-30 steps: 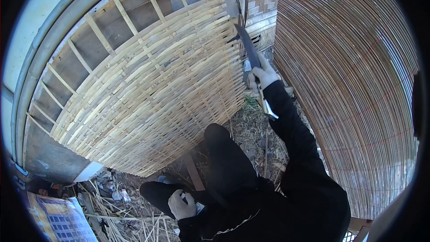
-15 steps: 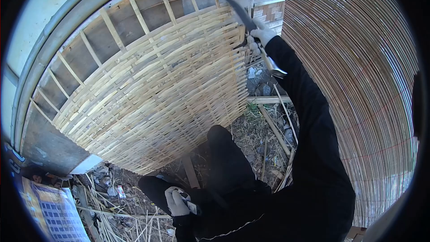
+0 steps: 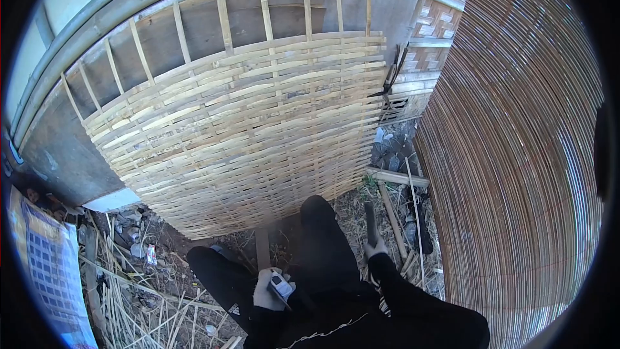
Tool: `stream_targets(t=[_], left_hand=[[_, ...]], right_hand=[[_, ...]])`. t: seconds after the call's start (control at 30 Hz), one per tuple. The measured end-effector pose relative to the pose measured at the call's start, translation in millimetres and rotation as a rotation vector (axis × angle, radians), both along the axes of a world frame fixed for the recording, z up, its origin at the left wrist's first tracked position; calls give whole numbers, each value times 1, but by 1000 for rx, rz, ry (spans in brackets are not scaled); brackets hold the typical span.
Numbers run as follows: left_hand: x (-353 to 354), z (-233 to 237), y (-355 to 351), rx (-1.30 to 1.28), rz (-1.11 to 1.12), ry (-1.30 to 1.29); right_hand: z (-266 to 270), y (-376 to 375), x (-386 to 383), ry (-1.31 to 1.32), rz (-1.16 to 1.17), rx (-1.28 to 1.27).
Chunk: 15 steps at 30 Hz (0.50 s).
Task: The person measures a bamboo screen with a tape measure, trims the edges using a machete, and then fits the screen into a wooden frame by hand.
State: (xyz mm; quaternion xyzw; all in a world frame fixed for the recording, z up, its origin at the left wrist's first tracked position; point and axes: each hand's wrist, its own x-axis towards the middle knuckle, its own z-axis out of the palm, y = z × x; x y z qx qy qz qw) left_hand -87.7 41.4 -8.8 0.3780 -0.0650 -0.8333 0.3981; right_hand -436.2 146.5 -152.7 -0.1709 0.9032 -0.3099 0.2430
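Observation:
My left hand, in a pale glove, lies over my lap with its fingers curled around a small grey-and-white device. To the right of my knee, my right hand, also gloved, grips a machete. Its dark blade points up and away from me over the littered ground; the handle is hidden in the hand. In front of my knees leans a woven bamboo panel, its pale strips interlaced across upright slats. The slats' bare ends stick out above the weave. Neither hand touches the panel.
Behind the panel runs a grey board wall under a curved pipe. A slatted bamboo screen stands close on my right. Cut bamboo strips and rubbish cover the ground; a printed banner hangs at the left.
My right hand has come down from the panel's upper right corner to beside my knee, still holding the machete. My left hand stays over my lap with the device. The view has shifted.

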Motion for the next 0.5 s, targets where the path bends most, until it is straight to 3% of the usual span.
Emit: stream_targets(t=[0.03, 0.07, 0.1, 0.2, 0.33, 0.4, 0.47, 0.5], left_hand=[[0, -4, -1, 5, 2, -17], [-2, -7, -4, 4, 8, -12], [-3, -9, -8, -46, -20, -16], [-9, -11, -16, -60, -40, 0], [-23, -17, -28, -1, 6, 46], [-33, -22, -31, 63, 12, 173], [-45, -10, -27, 88, 49, 192], [-49, -9, -26, 110, 80, 223]], right_hand=[[-47, 25, 5, -137, -30, 155], [-49, 46, 22, -27, 92, 150], [-67, 65, 24, -39, 147, 311], [-64, 98, 38, -85, 78, 396], [-50, 57, 28, 103, 97, 574], [8, 6, 26, 58, 48, 188], [48, -43, 27, 76, 196, -189], [96, -69, 43, 18, 294, -344]])
